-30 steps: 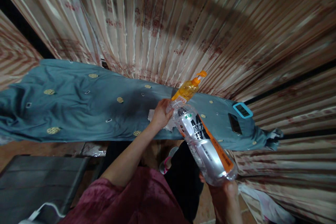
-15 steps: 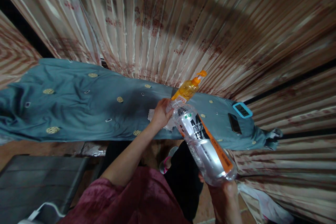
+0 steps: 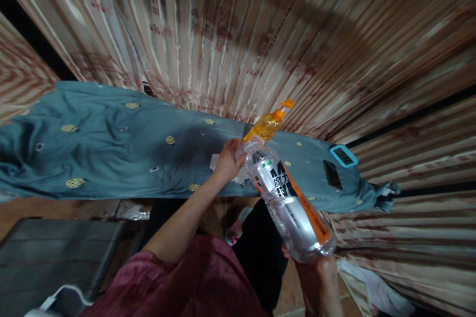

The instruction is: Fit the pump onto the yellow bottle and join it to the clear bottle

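Note:
A large clear plastic drink bottle (image 3: 293, 213) with a silver, black and orange label tilts in front of me, its neck up to the left and its base down to the right. My left hand (image 3: 227, 162) is closed around the neck end. Under the base, my right hand (image 3: 316, 265) grips the bottle, its fingers partly hidden behind it. Just beyond the neck stands a pump bottle (image 3: 267, 126) of yellow-orange liquid with an orange pump head; I cannot tell whether the two bottles touch. White tissue (image 3: 242, 177) lies beneath my left hand.
A teal patterned cloth (image 3: 111, 148) covers the long narrow table. At its right end lie a black phone (image 3: 332, 175) and a blue-framed digital clock (image 3: 343, 156). Pleated curtains (image 3: 223, 34) hang close behind. A dark grey seat (image 3: 55, 257) is at lower left.

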`<state>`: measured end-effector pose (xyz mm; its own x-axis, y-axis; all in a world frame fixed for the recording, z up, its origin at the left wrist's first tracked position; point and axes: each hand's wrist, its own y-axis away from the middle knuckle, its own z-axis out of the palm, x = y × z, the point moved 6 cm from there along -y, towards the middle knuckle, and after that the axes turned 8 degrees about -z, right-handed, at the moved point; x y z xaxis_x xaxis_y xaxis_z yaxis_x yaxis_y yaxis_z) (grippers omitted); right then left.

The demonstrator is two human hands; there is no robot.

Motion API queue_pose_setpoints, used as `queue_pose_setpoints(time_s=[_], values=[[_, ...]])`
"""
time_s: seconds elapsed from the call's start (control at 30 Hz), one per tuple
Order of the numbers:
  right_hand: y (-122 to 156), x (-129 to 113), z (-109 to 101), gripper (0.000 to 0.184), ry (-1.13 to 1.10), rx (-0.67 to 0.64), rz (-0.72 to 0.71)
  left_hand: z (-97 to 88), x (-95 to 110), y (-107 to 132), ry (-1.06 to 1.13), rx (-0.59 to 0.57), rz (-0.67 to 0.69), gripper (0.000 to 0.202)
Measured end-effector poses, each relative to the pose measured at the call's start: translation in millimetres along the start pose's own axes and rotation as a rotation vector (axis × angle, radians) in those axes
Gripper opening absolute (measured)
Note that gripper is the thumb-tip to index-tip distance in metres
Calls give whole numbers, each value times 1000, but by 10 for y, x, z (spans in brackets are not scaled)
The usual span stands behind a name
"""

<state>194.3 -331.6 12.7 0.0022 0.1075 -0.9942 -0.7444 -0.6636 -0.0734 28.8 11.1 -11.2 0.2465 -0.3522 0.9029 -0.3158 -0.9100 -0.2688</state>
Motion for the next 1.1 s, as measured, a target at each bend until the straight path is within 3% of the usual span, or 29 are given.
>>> queue_pose_setpoints(time_s=[0.2,0.37,0.57,1.1], values=[[-4,-103,61,62,-40,63,88,-19,14,2,15,-2,-10,31],[42,-196,159,67,-22,68,95,-20,24,0,21,-4,-6,34],[138,-336,261,57,14,25,49,-13,9,-1,4,-6,-12,31],[78,-367,265,56,46,77,27,-19,16,-1,18,-6,-18,26]])
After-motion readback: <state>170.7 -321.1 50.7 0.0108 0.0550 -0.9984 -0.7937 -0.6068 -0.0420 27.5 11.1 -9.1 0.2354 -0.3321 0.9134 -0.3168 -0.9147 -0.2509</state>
